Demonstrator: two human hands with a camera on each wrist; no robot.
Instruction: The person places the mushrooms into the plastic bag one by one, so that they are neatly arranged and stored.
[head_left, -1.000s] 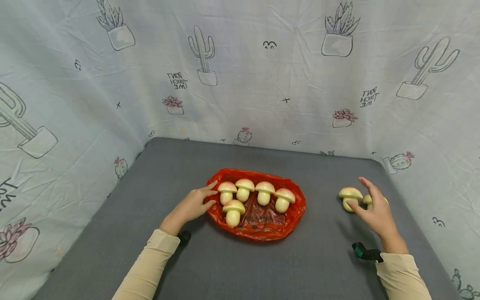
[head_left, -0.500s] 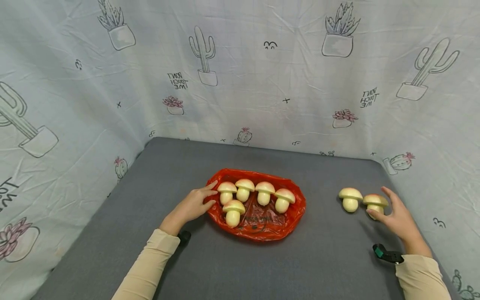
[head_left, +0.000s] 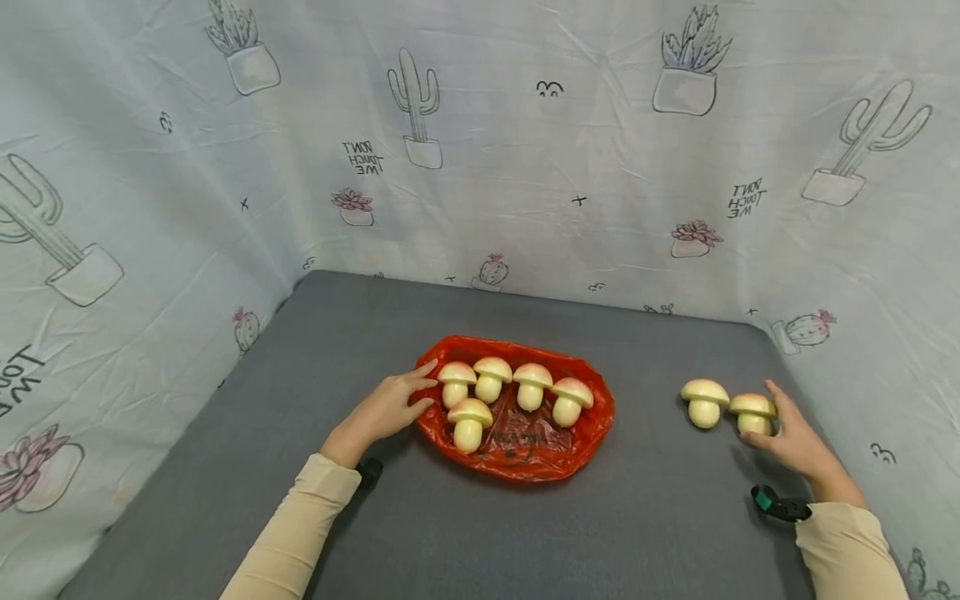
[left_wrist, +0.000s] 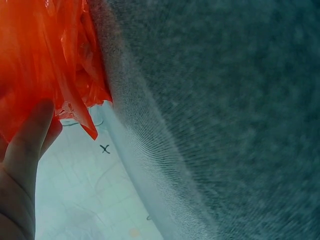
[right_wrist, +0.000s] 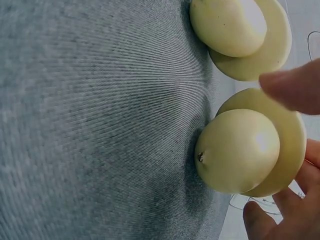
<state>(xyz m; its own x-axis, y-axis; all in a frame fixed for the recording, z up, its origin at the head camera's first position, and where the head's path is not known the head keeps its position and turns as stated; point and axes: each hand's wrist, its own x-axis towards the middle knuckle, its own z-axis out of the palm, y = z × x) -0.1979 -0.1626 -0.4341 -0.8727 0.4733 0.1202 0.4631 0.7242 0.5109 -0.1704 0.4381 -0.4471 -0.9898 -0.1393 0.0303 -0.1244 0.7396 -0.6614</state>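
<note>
My left hand [head_left: 386, 408] holds the left side of a red plastic bag [head_left: 592, 442], which is spread open like a shallow bowl. Its fingers lie at the rim with the thumb lower; in the left wrist view the thumb [left_wrist: 27, 145] lies against the plastic. Several pale yellow toy mushrooms with pink-tinged caps, such as this mushroom [head_left: 468, 427], sit in the bag. At the right, my right hand [head_left: 802, 450] grips another mushroom [head_left: 754, 408] between thumb and fingers, its stem still on the table. Beside it stands one more mushroom [head_left: 704, 403], untouched.
The grey table [head_left: 600, 542] runs under everything, its right edge close beyond my right hand. A white cloth [head_left: 495, 167] printed with cacti hangs behind and at both sides. Black straps [head_left: 783, 507] are on the wrists.
My right hand has moved right, past the nearer mushroom to the rightmost one, and its thumb and fingers have closed around it. The left hand stays at the bag. The head view has shifted slightly.
</note>
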